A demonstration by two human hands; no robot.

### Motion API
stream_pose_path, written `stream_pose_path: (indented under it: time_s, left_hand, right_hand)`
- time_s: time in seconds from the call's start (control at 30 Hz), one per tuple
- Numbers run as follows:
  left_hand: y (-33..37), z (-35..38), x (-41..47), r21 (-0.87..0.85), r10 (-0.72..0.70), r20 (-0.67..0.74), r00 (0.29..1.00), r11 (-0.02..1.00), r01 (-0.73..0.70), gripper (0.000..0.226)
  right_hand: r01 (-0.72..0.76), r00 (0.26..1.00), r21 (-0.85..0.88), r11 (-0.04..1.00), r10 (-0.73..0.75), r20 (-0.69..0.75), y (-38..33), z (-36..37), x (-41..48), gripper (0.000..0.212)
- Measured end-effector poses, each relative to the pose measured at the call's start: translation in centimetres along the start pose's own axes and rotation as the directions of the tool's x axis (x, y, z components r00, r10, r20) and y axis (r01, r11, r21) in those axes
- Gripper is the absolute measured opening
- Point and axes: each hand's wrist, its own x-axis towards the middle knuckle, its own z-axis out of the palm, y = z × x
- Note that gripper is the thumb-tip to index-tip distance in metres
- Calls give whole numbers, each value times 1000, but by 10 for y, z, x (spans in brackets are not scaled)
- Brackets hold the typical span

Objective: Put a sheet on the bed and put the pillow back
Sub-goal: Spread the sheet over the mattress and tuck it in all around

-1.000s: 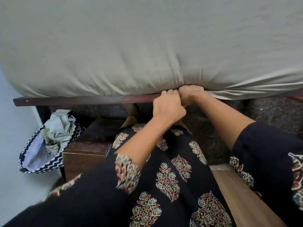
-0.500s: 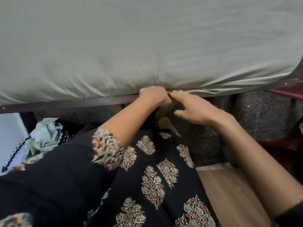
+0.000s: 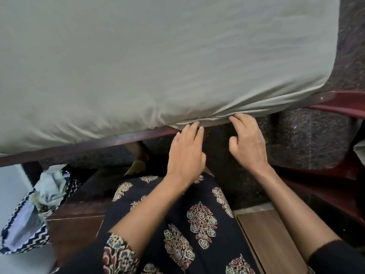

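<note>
A pale grey-green sheet (image 3: 158,62) covers the mattress and fills the upper part of the head view. Its lower edge bunches in folds where it meets the dark wooden bed rail (image 3: 110,140). My left hand (image 3: 185,153) reaches up with straight fingers whose tips touch the sheet's edge at the rail. Just to its right, my right hand (image 3: 246,143) has loosely bent fingers touching the same folded edge. Neither hand grips anything. No pillow is in view.
A zigzag-trimmed basket (image 3: 29,220) with crumpled cloth sits at the lower left beside a dark wooden box (image 3: 79,220). Speckled dark fabric (image 3: 308,139) lies under and right of the bed. A red-brown frame (image 3: 339,103) crosses the right edge. Wood flooring (image 3: 270,240) lies below.
Both hands have moved right along the bed's edge. The left hand, earlier curled at the sheet's edge, now has straight fingers. The hands have come apart.
</note>
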Motion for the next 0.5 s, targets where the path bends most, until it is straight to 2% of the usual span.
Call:
stream_pose_path:
  time_s: [0.17,0.33,0.4,0.5]
  left_hand:
    - [13,16,5,85,-32,-62,998,996,37,68]
    - [21,20,17,63,-89,-114,989,993,97,66]
    - [28,12,27,14,-140,-99,985,990,142,60]
    - [35,-3,46,-69,-258,21,966,964,258,41]
  right_hand:
    - [64,997,-76,995,-61,47,11,1,-2,60]
    - [87,995,-101,991,-80,67,15,-3,5,62]
    - [106,992,-143,984,-95,82,13,-3,10,60]
    - [113,985,-204,972,-82,154,7,-8,25,44]
